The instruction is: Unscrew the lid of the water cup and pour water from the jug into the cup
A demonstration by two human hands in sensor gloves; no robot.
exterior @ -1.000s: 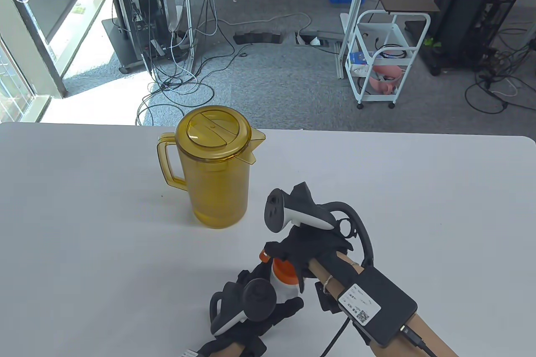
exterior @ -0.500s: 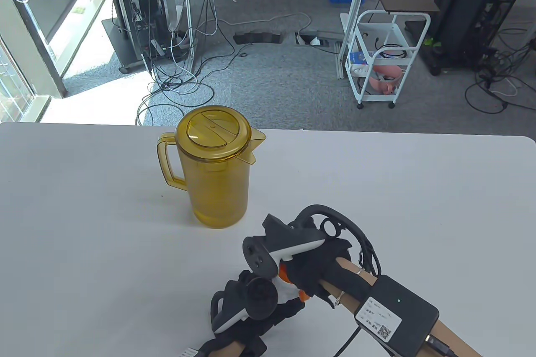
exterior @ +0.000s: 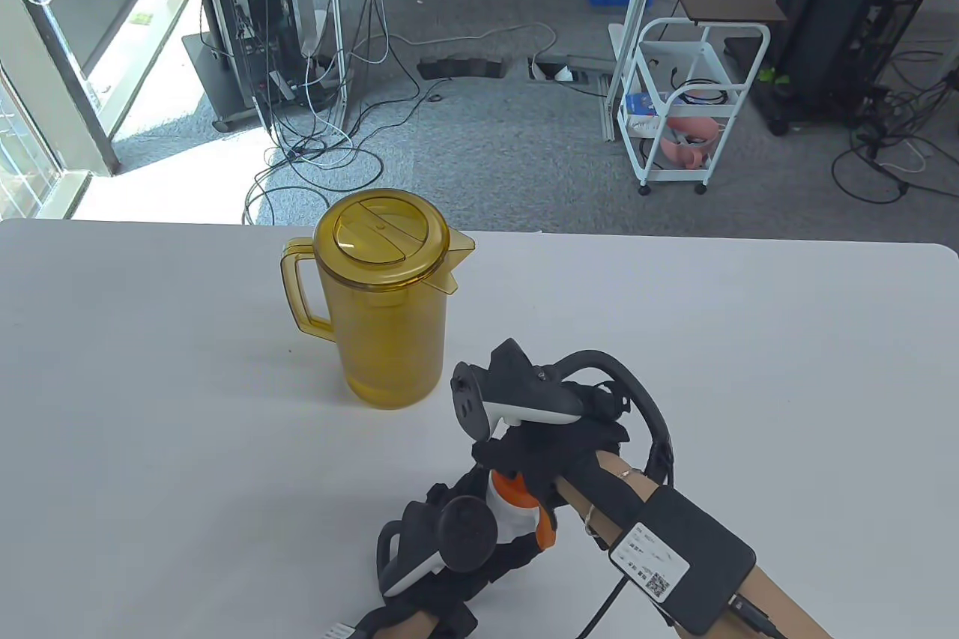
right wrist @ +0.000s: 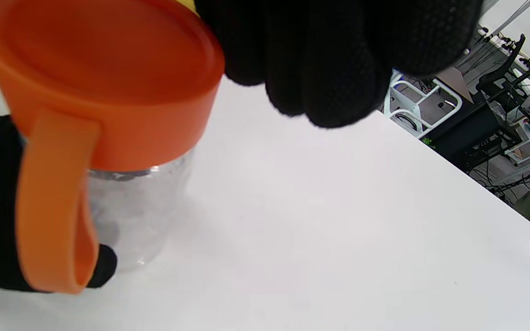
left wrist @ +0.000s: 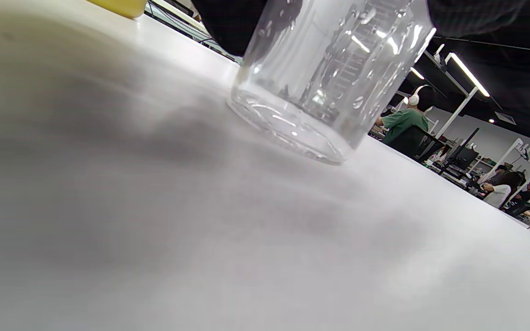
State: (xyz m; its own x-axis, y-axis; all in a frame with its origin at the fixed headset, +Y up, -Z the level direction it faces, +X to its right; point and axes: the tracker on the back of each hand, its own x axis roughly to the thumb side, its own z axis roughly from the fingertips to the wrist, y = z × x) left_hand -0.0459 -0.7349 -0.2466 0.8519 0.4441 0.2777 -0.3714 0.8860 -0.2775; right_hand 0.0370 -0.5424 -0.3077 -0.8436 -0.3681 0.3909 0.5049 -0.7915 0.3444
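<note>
A clear water cup [exterior: 509,515] with an orange screw lid [exterior: 515,491] stands near the table's front edge. My left hand [exterior: 517,543] grips the cup's body from the left; the left wrist view shows its clear base [left wrist: 311,92] resting on the table. My right hand [exterior: 524,470] sits on top of the lid with its fingers [right wrist: 329,59] curled over the lid [right wrist: 104,73] rim. The lid's orange strap [right wrist: 53,202] hangs down the cup's front right side. The amber jug [exterior: 386,294] stands upright behind and left of the cup, lid on, handle to the left.
The white table [exterior: 749,339] spreads wide to both sides of the cup. Beyond its far edge lie floor cables and a white cart [exterior: 693,107]. In the left wrist view, seated people [left wrist: 400,122] are far behind.
The lid's strap has swung from the cup's left side to its front right. My right hand twisted down toward me, then turned back up over the lid. Left hand and jug stayed put.
</note>
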